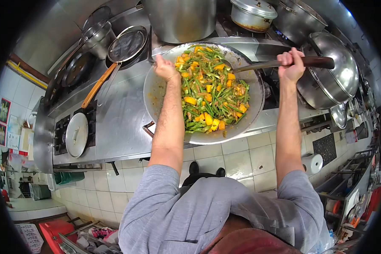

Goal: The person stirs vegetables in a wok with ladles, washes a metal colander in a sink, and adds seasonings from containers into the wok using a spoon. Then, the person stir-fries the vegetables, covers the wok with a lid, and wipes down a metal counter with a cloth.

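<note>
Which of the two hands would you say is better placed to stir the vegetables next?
Right, I would judge: the right hand grips the long-handled utensil, whose far end reaches the vegetables. The left hand is at the opposite rim of the pan, with no utensil visible in it.

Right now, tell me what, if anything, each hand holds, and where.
The right hand holds the utensil by its handle, near the wooden end. The left hand is at the pan rim; whether it grips cannot be told.
</note>
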A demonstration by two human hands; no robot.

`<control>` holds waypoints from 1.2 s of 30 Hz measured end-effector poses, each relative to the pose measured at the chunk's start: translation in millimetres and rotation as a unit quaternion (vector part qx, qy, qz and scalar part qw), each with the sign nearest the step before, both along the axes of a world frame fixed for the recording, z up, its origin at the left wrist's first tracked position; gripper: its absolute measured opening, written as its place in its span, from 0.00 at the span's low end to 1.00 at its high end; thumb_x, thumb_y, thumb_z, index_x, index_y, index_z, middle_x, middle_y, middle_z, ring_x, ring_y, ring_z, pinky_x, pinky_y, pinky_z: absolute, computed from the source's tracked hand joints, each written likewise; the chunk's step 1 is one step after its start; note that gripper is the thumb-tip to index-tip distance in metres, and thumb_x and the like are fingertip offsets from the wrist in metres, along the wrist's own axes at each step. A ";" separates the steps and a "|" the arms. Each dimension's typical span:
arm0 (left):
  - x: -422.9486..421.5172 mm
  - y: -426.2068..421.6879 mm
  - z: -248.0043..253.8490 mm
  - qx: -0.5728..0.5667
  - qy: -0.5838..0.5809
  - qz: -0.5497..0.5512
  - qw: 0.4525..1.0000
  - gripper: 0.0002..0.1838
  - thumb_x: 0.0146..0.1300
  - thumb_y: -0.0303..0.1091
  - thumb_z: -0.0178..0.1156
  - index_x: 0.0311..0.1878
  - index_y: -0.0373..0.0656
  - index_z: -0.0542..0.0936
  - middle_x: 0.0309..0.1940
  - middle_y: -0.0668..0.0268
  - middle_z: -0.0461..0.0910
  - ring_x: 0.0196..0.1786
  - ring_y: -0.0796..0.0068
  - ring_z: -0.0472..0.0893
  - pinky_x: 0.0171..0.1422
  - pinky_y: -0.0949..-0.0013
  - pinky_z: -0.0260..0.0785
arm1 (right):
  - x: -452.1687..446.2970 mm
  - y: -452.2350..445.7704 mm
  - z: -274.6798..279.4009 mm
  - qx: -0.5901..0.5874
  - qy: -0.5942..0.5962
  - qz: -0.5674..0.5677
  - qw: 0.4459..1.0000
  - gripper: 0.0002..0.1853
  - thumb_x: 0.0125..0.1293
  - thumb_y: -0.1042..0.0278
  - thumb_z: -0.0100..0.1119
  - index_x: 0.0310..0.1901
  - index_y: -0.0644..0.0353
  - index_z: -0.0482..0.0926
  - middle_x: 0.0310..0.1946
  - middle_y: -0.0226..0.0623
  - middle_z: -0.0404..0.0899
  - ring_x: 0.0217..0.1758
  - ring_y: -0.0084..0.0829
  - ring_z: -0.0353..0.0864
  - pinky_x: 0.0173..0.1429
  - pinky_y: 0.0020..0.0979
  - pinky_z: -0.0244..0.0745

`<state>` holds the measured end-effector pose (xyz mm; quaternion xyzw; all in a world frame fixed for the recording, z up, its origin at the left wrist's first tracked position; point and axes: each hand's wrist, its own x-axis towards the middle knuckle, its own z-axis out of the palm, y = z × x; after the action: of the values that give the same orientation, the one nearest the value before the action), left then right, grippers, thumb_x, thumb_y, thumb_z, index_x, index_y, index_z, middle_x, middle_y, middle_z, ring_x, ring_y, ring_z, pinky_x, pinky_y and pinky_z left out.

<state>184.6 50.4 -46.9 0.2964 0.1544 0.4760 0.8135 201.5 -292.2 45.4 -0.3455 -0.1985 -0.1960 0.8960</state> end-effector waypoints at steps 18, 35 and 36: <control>-143.2 -32.9 110.1 0.416 -0.092 0.020 0.905 0.19 0.61 0.33 0.52 0.15 0.43 0.61 0.12 0.77 0.56 0.17 0.87 0.53 0.20 0.76 0.42 | -158.7 62.9 69.1 -0.248 -0.505 0.012 0.827 0.07 0.45 0.80 0.60 0.21 0.67 0.70 0.10 0.33 0.64 0.10 0.28 0.61 0.16 0.28 0.59; 26.8 38.6 6.0 0.105 0.030 0.094 0.990 0.20 0.62 0.42 0.51 0.16 0.44 0.65 0.08 0.74 0.57 0.11 0.84 0.56 0.14 0.76 0.48 | 24.7 24.9 -30.4 -0.011 -0.057 0.009 0.998 0.03 0.55 0.74 0.47 0.25 0.59 0.68 0.13 0.29 0.59 0.16 0.24 0.59 0.28 0.33 0.60; 30.5 35.9 4.5 0.067 0.020 0.069 0.995 0.20 0.62 0.41 0.51 0.15 0.46 0.63 0.07 0.75 0.56 0.09 0.84 0.54 0.12 0.76 0.47 | 29.2 19.2 -32.9 0.012 -0.031 0.002 0.999 0.04 0.55 0.74 0.47 0.24 0.59 0.68 0.12 0.29 0.58 0.16 0.24 0.58 0.28 0.33 0.60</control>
<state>215.1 86.3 -42.4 0.3484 0.1589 0.5343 0.7536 230.7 -273.0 12.5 -0.3282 -0.2244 -0.2069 0.8939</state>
